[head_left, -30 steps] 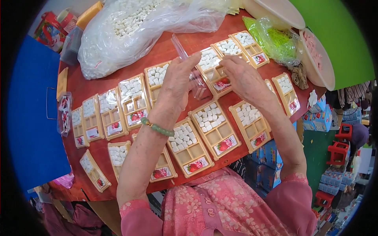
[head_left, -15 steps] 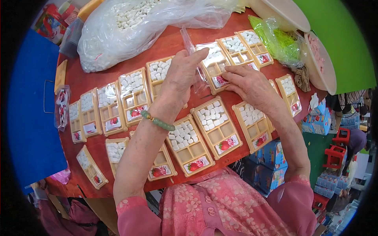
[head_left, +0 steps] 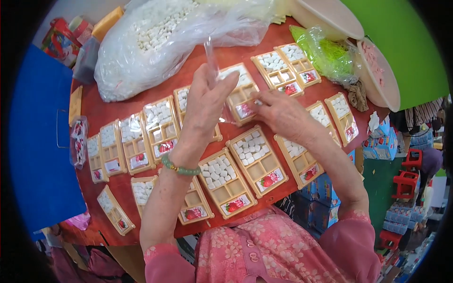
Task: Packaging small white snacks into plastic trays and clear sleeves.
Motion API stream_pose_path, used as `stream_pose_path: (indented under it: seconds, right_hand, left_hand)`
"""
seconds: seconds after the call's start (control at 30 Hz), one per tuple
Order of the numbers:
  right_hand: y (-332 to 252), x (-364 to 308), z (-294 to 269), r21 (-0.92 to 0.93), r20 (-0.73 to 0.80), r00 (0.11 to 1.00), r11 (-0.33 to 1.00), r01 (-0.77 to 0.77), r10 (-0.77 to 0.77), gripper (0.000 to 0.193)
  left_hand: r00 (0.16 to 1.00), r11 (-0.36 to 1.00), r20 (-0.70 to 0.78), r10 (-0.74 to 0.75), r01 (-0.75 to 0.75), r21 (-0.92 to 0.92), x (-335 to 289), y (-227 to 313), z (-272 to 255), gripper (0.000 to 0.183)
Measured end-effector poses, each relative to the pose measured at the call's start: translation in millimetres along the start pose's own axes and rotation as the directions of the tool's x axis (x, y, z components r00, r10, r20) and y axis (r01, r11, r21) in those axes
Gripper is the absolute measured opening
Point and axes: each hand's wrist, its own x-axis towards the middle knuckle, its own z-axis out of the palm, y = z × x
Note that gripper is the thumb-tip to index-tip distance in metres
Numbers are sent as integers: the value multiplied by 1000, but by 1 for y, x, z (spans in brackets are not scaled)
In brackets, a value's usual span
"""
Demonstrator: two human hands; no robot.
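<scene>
My left hand [head_left: 204, 101], with a green bead bracelet at the wrist, is closed around a clear plastic lid [head_left: 210, 54] standing nearly on edge. Its thumb reaches over a beige compartment tray [head_left: 243, 96] holding white marshmallow-like pieces and a strawberry-printed packet. At that tray's right edge is my right hand [head_left: 285, 113], fingers pinched together; a small white spot shows at the fingertips, too small to name. Similar filled trays stand in two rows, such as one nearest me [head_left: 257, 158] and another covered in glossy clear plastic [head_left: 160, 125].
A large clear bag of white pieces [head_left: 141, 61] lies at the back left. Green shreds in a bag [head_left: 328, 54] and a basin of pink pieces [head_left: 380, 75] sit at the back right. A clear box of packets [head_left: 79, 141] stands at the left table edge.
The tray between my hands has shifted left, opening a gap from its right neighbour. My left hand has moved left with the clear lid. My right hand's fingers have drawn together at the tray's edge.
</scene>
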Motion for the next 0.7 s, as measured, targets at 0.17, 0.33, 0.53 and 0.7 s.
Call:
stream_pose_path:
  seconds: [0.17, 0.33, 0.53, 0.7]
  right_hand:
    - [-12, 11, 5, -62, -11, 999, 997, 43, -43, 29]
    - [-22, 10, -12, 74, -25, 999, 996, -44, 46, 25]
    - [-30, 12, -48, 894, 53, 949, 409, -184, 311, 25]
    - [-44, 15, -48, 996, 90, 939, -28, -86, 331, 22]
  left_hand:
    - [999, 997, 23, -43, 44, -56, -6, 1, 0, 59]
    - [995, 964, 24, -92, 95, -250, -6, 6, 5, 61]
    - [993, 997, 107, 49, -42, -63, -14, 5, 12, 76]
    - [952, 955, 149, 268, -283, 88, -28, 2, 31, 74]
